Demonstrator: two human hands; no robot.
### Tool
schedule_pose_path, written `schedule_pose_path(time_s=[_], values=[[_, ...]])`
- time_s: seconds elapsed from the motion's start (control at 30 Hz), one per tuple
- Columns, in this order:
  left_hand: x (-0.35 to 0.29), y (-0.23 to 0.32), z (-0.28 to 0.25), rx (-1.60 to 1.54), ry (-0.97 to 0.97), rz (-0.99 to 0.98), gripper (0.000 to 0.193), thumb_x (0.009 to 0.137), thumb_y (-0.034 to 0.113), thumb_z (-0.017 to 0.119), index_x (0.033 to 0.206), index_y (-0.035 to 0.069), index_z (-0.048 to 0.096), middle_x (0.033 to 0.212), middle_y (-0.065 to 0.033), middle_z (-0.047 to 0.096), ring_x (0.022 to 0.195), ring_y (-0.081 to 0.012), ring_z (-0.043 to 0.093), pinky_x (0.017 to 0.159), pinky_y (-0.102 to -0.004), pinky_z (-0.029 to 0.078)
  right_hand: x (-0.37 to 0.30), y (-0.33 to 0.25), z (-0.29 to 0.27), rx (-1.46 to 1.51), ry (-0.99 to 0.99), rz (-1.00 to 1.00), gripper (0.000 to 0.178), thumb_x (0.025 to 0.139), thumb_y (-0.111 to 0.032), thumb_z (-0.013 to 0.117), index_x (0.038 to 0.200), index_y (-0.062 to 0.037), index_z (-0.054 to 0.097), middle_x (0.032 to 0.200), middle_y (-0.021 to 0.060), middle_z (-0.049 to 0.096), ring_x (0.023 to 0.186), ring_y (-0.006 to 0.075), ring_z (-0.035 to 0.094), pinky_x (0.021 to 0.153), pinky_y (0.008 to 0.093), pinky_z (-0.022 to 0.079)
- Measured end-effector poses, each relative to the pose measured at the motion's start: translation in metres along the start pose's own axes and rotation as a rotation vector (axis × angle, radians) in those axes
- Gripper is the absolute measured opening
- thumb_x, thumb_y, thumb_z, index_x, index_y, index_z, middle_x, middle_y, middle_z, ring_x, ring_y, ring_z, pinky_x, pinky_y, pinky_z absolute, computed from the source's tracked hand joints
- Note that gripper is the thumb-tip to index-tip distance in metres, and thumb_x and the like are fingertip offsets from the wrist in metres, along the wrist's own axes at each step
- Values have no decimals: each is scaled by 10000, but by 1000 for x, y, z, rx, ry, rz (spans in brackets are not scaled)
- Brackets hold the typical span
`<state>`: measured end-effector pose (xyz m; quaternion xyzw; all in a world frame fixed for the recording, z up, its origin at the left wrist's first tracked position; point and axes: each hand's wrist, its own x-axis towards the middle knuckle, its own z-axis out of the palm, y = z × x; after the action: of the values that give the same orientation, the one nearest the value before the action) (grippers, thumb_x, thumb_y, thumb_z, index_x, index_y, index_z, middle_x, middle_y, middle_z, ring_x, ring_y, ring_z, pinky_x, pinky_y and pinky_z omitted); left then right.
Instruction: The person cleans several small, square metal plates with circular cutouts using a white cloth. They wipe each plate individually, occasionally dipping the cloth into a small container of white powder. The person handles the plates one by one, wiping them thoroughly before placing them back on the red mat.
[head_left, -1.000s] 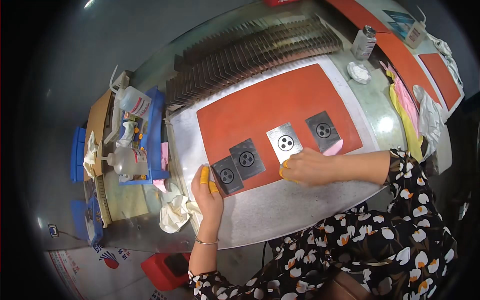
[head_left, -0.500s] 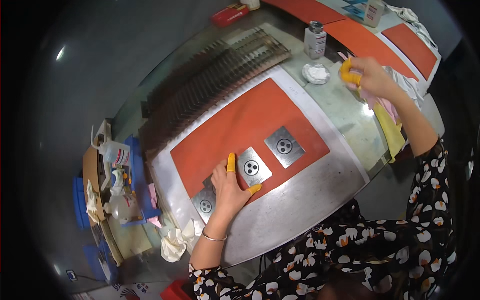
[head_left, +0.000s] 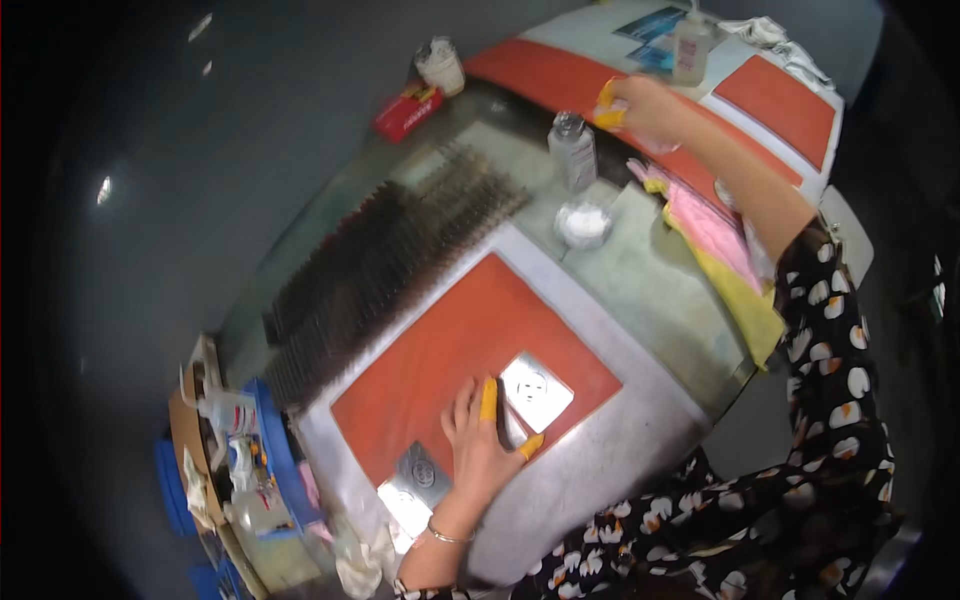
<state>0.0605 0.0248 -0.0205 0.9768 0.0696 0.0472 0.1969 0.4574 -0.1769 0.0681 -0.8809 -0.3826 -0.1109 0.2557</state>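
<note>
My left hand (head_left: 478, 450), with yellow finger covers on thumb and index finger, rests low over the orange-red mat (head_left: 430, 355). Its thumb and index finger straddle a thin metal plate, of which only a sliver (head_left: 514, 428) shows. Just beyond lies another shiny metal plate (head_left: 540, 392) with a round mark, bright with glare. Two more plates, a grey one (head_left: 424, 474) and a glaring one (head_left: 404, 508), lie left of my wrist. My right hand (head_left: 640, 108) is raised beyond the bottle with fingers curled; a pale patch shows beneath it, too blurred to name.
A dark slotted rack (head_left: 370, 260) stands behind the mat. A metal-topped bottle (head_left: 573, 150) and a round dish (head_left: 583, 222) with white contents are to its right. Pink and yellow cloths (head_left: 715, 245) hang by the right edge. A blue tray (head_left: 270, 430) with bottles stands left.
The view has shifted. My right hand has moved away from the pink and yellow cloths, toward the far side past the bottle. My left hand has shifted right; the two right-hand plates appear closer together.
</note>
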Motion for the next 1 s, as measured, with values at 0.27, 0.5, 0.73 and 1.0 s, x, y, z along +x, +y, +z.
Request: schedule_pose_path(time_s=[0.27, 0.5, 0.73, 1.0], values=[[22, -7, -6, 3, -118, 193, 887, 585, 309, 798, 1309, 6, 384, 1338, -178, 394, 1264, -342, 321, 1066, -494, 160, 37, -20, 13, -369, 1, -213, 166, 665, -113, 642, 826, -75, 625, 779, 129, 638, 757, 308, 631, 648, 420, 492], [-52, -51, -55, 67, -46, -120, 1092, 461, 397, 855, 1320, -20, 325, 1341, -211, 351, 1244, -384, 322, 1041, -476, 238, 44, -19, 26, -471, -72, -330, 137, 666, -109, 633, 795, -63, 625, 761, 141, 634, 739, 313, 638, 623, 413, 492], [-85, -86, -39, -6, -49, -250, 1136, 420, 249, 888, 1361, 33, 289, 1239, -170, 357, 1131, -354, 349, 976, -438, 315, 9, -4, 20, -405, 65, -283, 202, 705, -106, 601, 906, -83, 616, 797, 137, 611, 731, 328, 616, 617, 443, 475], [-81, -80, -38, -61, -51, -216, 1123, 434, 151, 870, 1373, 52, 261, 1156, -156, 360, 1078, -333, 359, 933, -423, 329, -72, 22, 77, -112, -209, -40, 168, 719, -151, 635, 867, -72, 634, 779, 166, 641, 772, 336, 621, 655, 444, 470]])
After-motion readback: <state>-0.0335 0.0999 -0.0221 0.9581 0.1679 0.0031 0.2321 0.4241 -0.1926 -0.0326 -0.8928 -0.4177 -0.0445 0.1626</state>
